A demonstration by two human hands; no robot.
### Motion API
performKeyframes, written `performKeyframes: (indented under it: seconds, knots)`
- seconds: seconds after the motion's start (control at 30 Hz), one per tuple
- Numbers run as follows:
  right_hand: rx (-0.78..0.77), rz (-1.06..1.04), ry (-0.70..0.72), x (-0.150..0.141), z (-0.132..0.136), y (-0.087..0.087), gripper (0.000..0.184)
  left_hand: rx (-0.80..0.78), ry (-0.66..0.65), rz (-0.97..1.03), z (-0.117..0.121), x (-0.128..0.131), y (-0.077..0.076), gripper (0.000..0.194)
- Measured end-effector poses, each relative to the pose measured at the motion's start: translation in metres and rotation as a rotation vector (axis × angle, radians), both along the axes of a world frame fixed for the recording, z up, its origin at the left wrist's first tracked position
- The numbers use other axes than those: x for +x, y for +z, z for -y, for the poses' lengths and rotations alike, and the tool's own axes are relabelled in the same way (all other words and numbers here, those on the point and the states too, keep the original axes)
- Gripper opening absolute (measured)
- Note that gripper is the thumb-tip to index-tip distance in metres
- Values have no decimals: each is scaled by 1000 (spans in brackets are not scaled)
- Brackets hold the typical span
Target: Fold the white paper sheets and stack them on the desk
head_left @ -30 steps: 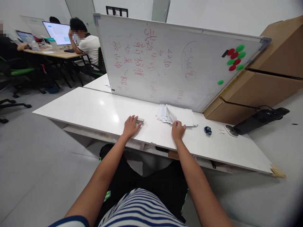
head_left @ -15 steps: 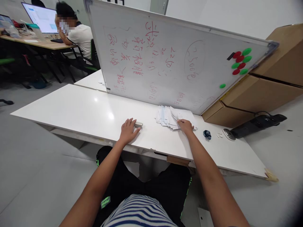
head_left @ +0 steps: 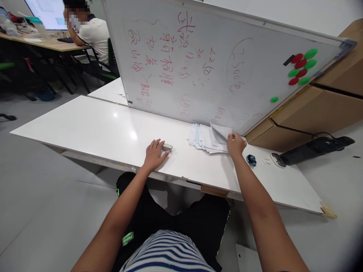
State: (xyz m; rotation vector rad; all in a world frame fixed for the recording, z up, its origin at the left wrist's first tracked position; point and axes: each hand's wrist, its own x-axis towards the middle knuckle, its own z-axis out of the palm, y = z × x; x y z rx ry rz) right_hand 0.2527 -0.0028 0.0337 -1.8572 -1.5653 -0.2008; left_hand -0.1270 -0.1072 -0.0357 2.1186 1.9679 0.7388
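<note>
My left hand (head_left: 154, 155) rests on the white table with its fingers spread. A small light-grey object like a stapler (head_left: 168, 146) lies between its thumb and forefinger; I cannot tell whether they press on it. My right hand (head_left: 236, 145) is closed, pinching the edge of a paper sheet (head_left: 221, 133) at the right side of a loose stack. That sheet is lifted and curls up over the rest. The stack of papers (head_left: 202, 140) lies fanned and uneven below the whiteboard, its left edges overlapping. A small dark-blue object (head_left: 251, 160) sits just right of my right hand.
A whiteboard (head_left: 170, 75) with red writing and round magnets stands along the table's back edge. Cardboard boxes (head_left: 314, 109) are stacked at the right. A black cylindrical device (head_left: 317, 148) leans by a round base (head_left: 278, 160). Another person sits at a desk far left.
My right hand has moved right, turning a sheet across the stack from left to right. My left hand stays by the stapler-like object. The view has shifted a little.
</note>
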Motion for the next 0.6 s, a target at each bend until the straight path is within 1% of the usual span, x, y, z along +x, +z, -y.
performKeyframes:
  seconds: [0.07,0.13,0.2,0.27,0.3,0.37,0.47,0.6]
  knots:
    - [169,112,-78,5,3,13,34,9,-1,1,0,0,0,60]
    - [289,207,-89,12,9,27,34,19,-3,3,0,0,0,58]
    - [359,273,-81,18,16,37,36,27,-4,3,-1,-1,-1,56]
    - [376,303,-77,23,22,40,37,36,0,1,-2,-1,-2,55]
    - [364,313,-62,24,24,38,37,40,1,-1,-2,-1,-3,55]
    - [303,324,-1,22,28,29,36,51,2,-3,-3,-2,-4,55]
    - [198,303,97,14,33,7,35,72,-4,-5,-4,-3,-6,55]
    - [134,239,151,2,39,-19,35,106,-12,0,-3,-3,-6,54]
